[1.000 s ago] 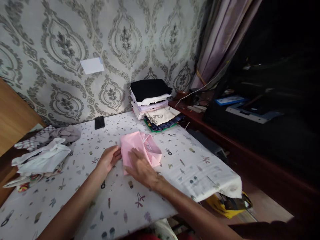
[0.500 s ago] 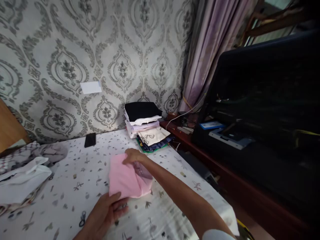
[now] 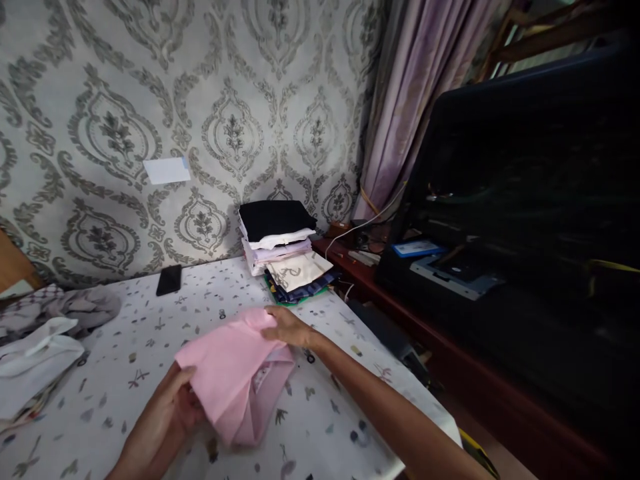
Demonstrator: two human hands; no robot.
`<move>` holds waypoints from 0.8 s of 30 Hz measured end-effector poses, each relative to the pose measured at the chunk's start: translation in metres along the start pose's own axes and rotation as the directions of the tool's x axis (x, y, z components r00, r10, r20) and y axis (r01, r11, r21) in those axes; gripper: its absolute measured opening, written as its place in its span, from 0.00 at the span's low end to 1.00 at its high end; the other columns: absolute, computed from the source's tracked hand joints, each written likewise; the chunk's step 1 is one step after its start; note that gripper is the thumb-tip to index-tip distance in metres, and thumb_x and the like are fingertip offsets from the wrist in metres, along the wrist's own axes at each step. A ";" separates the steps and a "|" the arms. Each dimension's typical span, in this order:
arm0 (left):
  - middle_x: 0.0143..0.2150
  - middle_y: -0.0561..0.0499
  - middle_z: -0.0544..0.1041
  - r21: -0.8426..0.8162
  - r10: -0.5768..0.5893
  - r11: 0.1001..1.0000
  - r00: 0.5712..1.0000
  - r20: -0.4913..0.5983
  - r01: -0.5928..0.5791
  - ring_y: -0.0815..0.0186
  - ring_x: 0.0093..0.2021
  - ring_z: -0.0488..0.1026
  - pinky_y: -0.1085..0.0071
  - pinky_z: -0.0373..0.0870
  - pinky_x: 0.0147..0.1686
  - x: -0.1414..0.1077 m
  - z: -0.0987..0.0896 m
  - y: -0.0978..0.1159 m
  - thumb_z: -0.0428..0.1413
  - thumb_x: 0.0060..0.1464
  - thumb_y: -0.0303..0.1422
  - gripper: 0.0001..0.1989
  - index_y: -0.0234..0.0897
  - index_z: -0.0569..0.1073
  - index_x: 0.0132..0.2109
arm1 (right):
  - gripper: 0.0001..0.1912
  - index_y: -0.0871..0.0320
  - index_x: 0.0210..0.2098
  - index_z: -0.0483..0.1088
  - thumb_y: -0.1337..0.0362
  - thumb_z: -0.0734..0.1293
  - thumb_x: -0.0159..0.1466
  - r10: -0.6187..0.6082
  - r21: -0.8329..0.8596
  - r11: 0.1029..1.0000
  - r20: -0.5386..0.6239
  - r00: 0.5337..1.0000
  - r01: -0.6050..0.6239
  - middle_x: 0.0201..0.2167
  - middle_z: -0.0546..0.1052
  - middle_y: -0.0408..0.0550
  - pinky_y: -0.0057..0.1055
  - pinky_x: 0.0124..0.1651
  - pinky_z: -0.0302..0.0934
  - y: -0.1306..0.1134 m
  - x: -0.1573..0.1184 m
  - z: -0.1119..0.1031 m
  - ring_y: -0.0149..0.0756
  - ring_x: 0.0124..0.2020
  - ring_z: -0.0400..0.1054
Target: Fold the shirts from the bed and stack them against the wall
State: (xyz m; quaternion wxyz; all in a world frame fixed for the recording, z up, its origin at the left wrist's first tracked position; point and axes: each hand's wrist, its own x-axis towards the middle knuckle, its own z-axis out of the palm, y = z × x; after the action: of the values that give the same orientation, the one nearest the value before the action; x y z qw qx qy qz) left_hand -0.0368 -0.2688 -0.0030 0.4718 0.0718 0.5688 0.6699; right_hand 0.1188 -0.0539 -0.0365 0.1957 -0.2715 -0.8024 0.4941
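A pink folded garment point(image 3: 230, 373) is held between my two hands over the patterned sheet point(image 3: 150, 320). My left hand point(image 3: 173, 407) grips its near left corner, thumb on top and fingers underneath. At the far right edge my right hand point(image 3: 287, 327) is closed on the cloth. The garment's right side bulges and hangs loosely, showing a paler inner layer. Just beyond my right hand lie a folded cream garment point(image 3: 300, 270) on dark cloth and a taller stack topped by black folded cloth point(image 3: 277, 219).
A black phone point(image 3: 169, 280) lies near the wall. Rumpled white cloth point(image 3: 40, 353) and grey cloth point(image 3: 85, 307) are heaped at the left. On the right stands a large black television point(image 3: 515, 200) on a dark red cabinet point(image 3: 450, 347); a white cable point(image 3: 360, 223) runs behind.
The pink garment has been lifted and tilted, its left side moving left with my left hand. My right hand has shifted slightly right. The whole view has turned a little right.
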 end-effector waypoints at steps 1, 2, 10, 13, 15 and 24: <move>0.42 0.47 0.81 -0.003 0.027 1.000 1.000 0.006 -0.027 0.60 0.33 0.79 0.68 0.77 0.29 0.002 0.005 0.002 0.60 0.47 0.30 0.24 0.40 0.73 0.54 | 0.16 0.57 0.38 0.71 0.59 0.73 0.53 -0.034 0.107 0.994 -0.034 0.999 0.038 0.37 0.75 0.44 0.30 0.39 0.66 0.001 -0.009 -0.005 0.37 0.39 0.70; 0.40 0.48 0.81 -0.004 0.054 0.999 0.998 0.029 -0.054 0.63 0.30 0.77 0.71 0.74 0.25 0.006 0.011 0.005 0.62 0.45 0.30 0.25 0.40 0.73 0.53 | 0.16 0.56 0.38 0.69 0.57 0.72 0.53 -0.064 0.196 0.978 -0.077 0.995 0.078 0.36 0.75 0.43 0.30 0.38 0.65 0.001 -0.018 -0.011 0.36 0.38 0.70; 0.36 0.52 0.79 -0.036 0.227 0.972 0.893 0.388 -0.232 0.68 0.27 0.75 0.75 0.72 0.27 0.096 0.139 0.032 0.60 0.49 0.26 0.15 0.40 0.71 0.45 | 0.10 0.57 0.35 0.65 0.59 0.66 0.56 -0.202 -0.193 0.976 -0.602 0.772 0.104 0.30 0.70 0.41 0.28 0.32 0.60 -0.007 -0.020 -0.126 0.33 0.30 0.64; 0.31 0.55 0.76 0.074 0.149 0.980 0.931 0.332 -0.183 0.71 0.24 0.72 0.73 0.73 0.29 0.147 0.193 0.034 0.56 0.50 0.21 0.12 0.39 0.67 0.41 | 0.11 0.59 0.41 0.67 0.65 0.64 0.58 -0.105 -0.378 0.896 -0.691 0.715 -0.234 0.35 0.73 0.45 0.29 0.39 0.62 0.006 0.006 -0.158 0.36 0.36 0.67; 0.28 0.55 0.74 0.135 0.096 0.981 0.953 0.288 -0.140 0.69 0.23 0.73 0.69 0.74 0.32 0.174 0.211 0.029 0.57 0.48 0.20 0.14 0.39 0.65 0.40 | 0.18 0.61 0.48 0.67 0.68 0.66 0.57 0.028 -0.403 0.808 -0.701 0.712 -0.429 0.42 0.75 0.52 0.32 0.43 0.63 0.018 0.019 -0.164 0.40 0.41 0.70; 0.29 0.53 0.76 0.095 0.097 0.987 0.949 0.300 -0.130 0.67 0.28 0.77 0.71 0.73 0.33 0.188 0.169 -0.002 0.58 0.51 0.22 0.13 0.39 0.63 0.40 | 0.20 0.61 0.57 0.69 0.60 0.59 0.70 -0.218 -0.765 0.555 -0.513 0.830 -0.327 0.62 0.68 0.63 0.50 0.63 0.52 0.027 0.052 -0.124 0.53 0.62 0.59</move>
State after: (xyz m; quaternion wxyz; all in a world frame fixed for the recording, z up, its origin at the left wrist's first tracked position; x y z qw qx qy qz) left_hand -0.0309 -0.0177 -0.0293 0.5071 0.2303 0.5242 0.6443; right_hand 0.1578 0.0738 -0.0048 0.2517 -0.4875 -0.8352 -0.0382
